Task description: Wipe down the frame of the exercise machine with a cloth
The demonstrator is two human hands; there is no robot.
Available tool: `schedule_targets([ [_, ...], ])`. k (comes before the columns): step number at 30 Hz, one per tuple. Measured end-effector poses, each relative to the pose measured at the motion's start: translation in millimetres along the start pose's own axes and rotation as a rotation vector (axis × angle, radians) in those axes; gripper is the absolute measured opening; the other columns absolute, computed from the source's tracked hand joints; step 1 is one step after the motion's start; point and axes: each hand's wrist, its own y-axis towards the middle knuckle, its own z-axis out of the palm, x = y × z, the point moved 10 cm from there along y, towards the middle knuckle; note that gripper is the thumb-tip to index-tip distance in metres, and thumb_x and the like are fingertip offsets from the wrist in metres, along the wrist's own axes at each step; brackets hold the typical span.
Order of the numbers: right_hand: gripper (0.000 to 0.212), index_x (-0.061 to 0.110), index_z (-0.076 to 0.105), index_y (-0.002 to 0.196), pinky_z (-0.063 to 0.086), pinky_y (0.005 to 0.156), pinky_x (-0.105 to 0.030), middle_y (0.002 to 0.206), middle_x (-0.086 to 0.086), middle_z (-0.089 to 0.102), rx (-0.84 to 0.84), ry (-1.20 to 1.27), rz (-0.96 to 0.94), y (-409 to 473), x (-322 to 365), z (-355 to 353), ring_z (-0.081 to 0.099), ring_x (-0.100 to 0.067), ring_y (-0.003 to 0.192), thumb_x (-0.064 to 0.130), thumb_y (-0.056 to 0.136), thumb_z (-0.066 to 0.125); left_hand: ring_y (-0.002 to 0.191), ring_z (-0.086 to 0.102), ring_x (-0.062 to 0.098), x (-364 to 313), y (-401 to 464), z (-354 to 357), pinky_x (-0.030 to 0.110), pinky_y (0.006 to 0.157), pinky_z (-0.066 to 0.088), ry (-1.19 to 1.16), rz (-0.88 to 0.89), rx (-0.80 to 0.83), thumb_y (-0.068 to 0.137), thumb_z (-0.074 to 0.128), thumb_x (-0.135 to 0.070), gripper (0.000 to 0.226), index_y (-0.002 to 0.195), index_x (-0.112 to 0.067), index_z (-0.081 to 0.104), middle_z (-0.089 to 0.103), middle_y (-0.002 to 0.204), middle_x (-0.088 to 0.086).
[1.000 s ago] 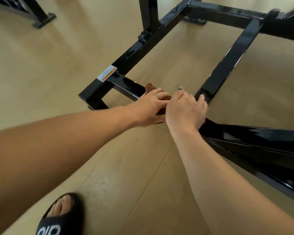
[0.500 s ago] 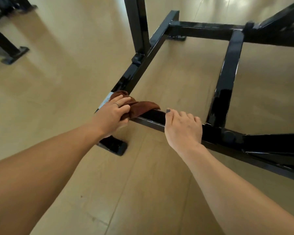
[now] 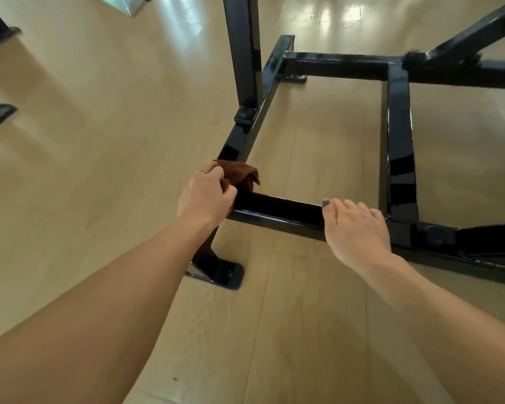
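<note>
Nearest the camera, foot plate: the black foot plate [image 3: 217, 274] sits flat on the wood floor [image 3: 70, 170], just below the person's left forearm.
Left hand: the left hand [image 3: 206, 196] has its fingers curled round a bunched brown cloth [image 3: 241, 174], pressing it on the near-left corner of the frame [image 3: 277, 207].
Right hand: the right hand [image 3: 357, 228] lies over the near crossbar with fingers draped on top and thumb out, holding nothing, apparently bracing.
Risk at the corner: a loose flap of cloth hangs past the fingers; it would likely skip the joint's inner faces or snag on the corner if dragged quickly.
Risk of smudging: the bare right palm on glossy paint will probably leave prints on the bar.
Risk of slipping: weight leaned onto that smooth bar could slide the hand.
Farther rails: the side rail [image 3: 400, 147], upright post [image 3: 244, 51] and back bar [image 3: 338, 64] lie well apart from the cloth, so reaching them may overbalance the person.
</note>
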Motion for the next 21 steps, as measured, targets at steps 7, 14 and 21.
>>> schedule_targets([
  [7,0.046,0.019,0.035,0.154,0.039,0.111,-0.048,0.132,-0.002,0.061,0.099,-0.032,-0.035,-1,8,-6,0.056,-0.03,0.125,0.025,0.111,0.02,0.098,0.06,0.014,13,-60,-8,0.042,0.089,0.057,-0.075,0.083,0.025,0.097,0.064,-0.029,0.015,0.087,-0.02,0.058,0.056,0.124,-0.01],
  [14,0.049,0.02,0.025,0.159,0.043,0.106,-0.051,0.135,-0.005,0.06,0.135,0.096,0.052,10,6,-5,0.058,-0.032,0.122,0.021,0.111,0.018,0.12,0.052,0.014,33,-114,-16,0.038,0.099,0.053,-0.058,0.083,0.037,0.094,0.067,-0.024,0.01,0.093,-0.017,0.061,0.056,0.127,-0.008],
  [21,0.051,0.02,0.029,0.157,0.042,0.077,-0.039,0.124,-0.004,0.06,0.04,0.054,-0.027,38,67,0,0.062,-0.029,0.107,0.022,0.106,0.028,0.084,0.062,0.024,64,-119,-13,0.044,0.071,0.057,-0.089,-0.036,0.013,0.098,0.056,-0.028,0.021,0.081,-0.022,0.044,0.057,0.112,-0.005],
])
